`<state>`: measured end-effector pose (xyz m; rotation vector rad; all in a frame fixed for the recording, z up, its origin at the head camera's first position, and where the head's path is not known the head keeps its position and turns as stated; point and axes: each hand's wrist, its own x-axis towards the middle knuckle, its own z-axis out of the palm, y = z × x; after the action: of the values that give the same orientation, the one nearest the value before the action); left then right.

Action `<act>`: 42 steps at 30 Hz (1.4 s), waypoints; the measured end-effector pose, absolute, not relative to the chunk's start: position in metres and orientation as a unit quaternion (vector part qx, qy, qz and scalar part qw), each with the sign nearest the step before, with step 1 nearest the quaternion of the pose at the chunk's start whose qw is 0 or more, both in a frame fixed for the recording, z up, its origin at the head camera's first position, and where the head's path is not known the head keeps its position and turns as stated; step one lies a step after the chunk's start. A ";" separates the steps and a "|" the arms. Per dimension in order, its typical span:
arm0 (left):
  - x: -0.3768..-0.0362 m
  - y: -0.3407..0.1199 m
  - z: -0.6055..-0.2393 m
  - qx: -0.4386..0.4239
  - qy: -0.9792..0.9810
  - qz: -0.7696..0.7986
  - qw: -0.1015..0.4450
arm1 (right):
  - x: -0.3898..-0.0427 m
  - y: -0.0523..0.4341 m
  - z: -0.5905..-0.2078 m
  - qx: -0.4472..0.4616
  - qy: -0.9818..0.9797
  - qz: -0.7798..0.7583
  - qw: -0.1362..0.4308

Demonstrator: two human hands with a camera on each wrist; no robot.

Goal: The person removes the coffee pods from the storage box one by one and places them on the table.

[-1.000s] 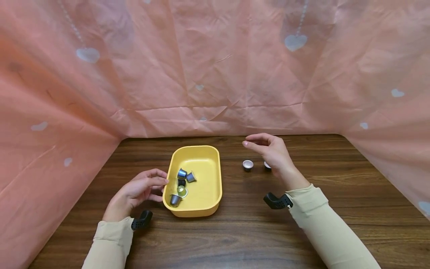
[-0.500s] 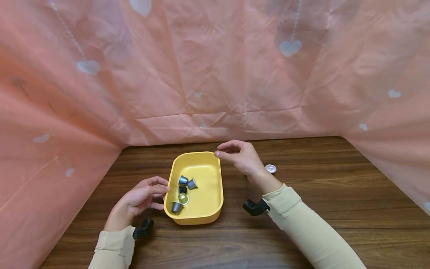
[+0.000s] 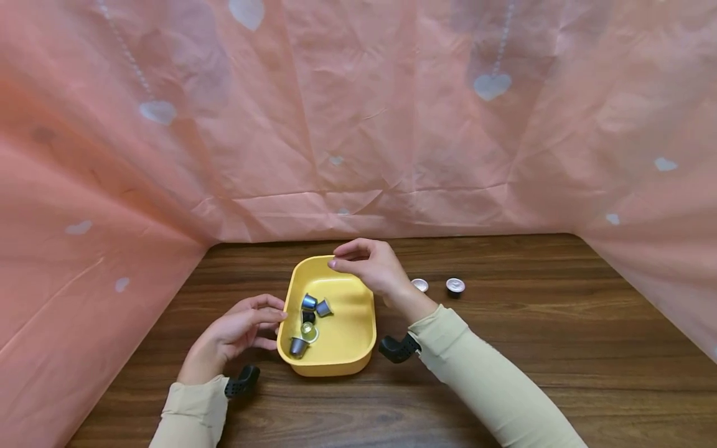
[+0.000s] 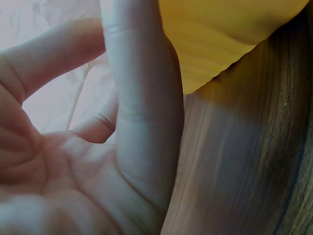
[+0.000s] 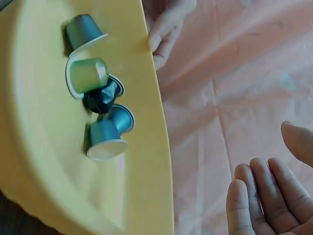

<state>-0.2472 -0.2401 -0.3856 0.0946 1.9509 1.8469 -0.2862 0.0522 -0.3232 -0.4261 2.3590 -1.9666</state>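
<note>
Small cup-shaped capsules (image 3: 309, 301) are gathered inside a deep, rounded yellow tray (image 3: 332, 371), five of them bunched along its left side. Nearest the bench's front edge, a dark grey capsule (image 3: 299, 347) is seen tipped on its side; beyond it a translucent yellow-green capsule (image 3: 307, 330) is laid, then a black capsule (image 3: 309, 317), and furthest up, side by side, a shiny blue capsule (image 3: 309, 303) and a slate-blue capsule (image 3: 323, 308).

And over to the right: two more, silver-topped capsules (image 3: 455, 286), are stood lid-up on the dark wood-grain bench (image 3: 504, 367), one partly masked by the wrist. The left grip (image 3: 238, 323) is set at the tray's left rim, fingers loosely bent and a fingertip rested on the edge; the tray is apparently being steadied. Above the tray's far right corner, the right grip (image 3: 372, 267) is poised, thumb held apart from the relaxed fingers, nothing seen between them.

The step in hand looks like an empty-handed reach between bench and tray. For another capsule to be picked from the tray, the right grip would probably need to be lowered leftward and closed on one, the yellow rim kept clear.

As for brands or labels, no writing can be read; the silver lids are shown too small for any marking to be made out.
</note>
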 end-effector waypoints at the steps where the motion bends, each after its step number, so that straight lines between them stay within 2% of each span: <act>1: -0.247 -0.240 -0.385 0.033 0.708 0.669 0.224 | -0.287 0.050 -0.324 -0.136 0.758 -0.638 0.022; 20: -0.249 -0.231 -0.383 0.030 0.711 0.668 0.218 | -0.292 0.019 -0.331 -0.130 0.770 -0.622 0.051; 42: -0.246 -0.225 -0.383 0.022 0.709 0.674 0.206 | -0.310 0.000 -0.341 -0.088 0.812 -0.575 0.052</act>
<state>-0.2458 -0.2250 -0.3834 0.0604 1.9762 1.8762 -0.3101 0.0004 -0.3413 -0.2669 2.4687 -1.7491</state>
